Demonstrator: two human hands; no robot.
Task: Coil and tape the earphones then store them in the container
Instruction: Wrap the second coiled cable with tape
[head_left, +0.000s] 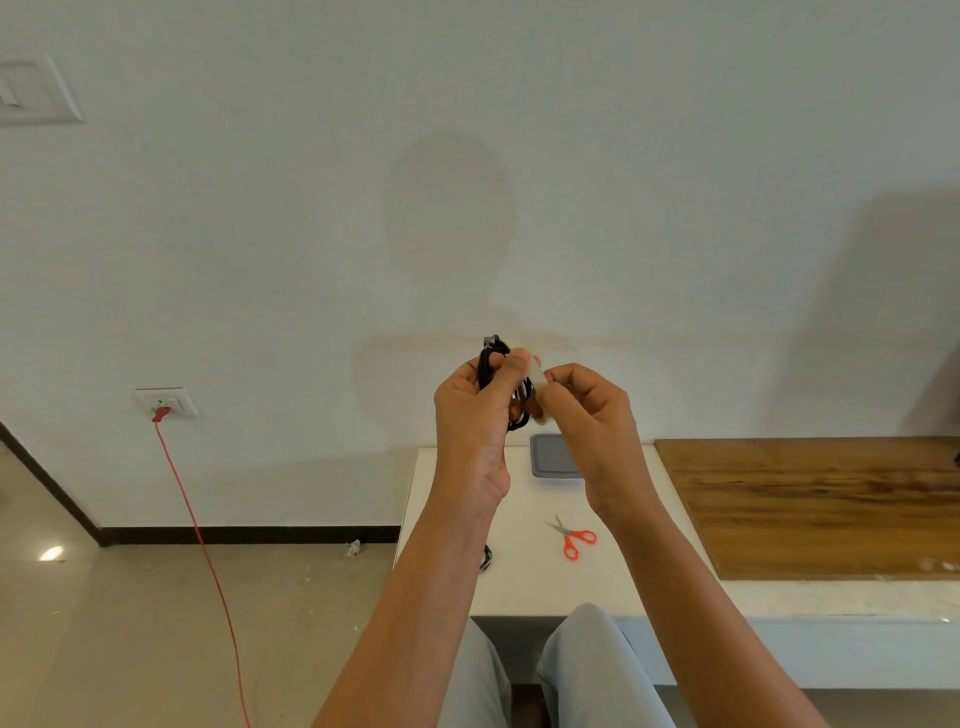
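Both hands are raised above the table, in front of the wall. The left hand is clamped around the coiled black earphones, thumb pressed on the bundle. The right hand pinches a clear tape strip against the coil. The container, grey lid on, sits on the table behind the hands. Scissors lie nearer, untouched.

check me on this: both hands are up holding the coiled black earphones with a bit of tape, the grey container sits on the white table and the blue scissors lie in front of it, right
Almost. The scissors have red-orange handles, not blue, as the head view shows. The rest holds: the left hand and right hand hold the coiled black earphones and the tape, and the grey container sits on the white table.
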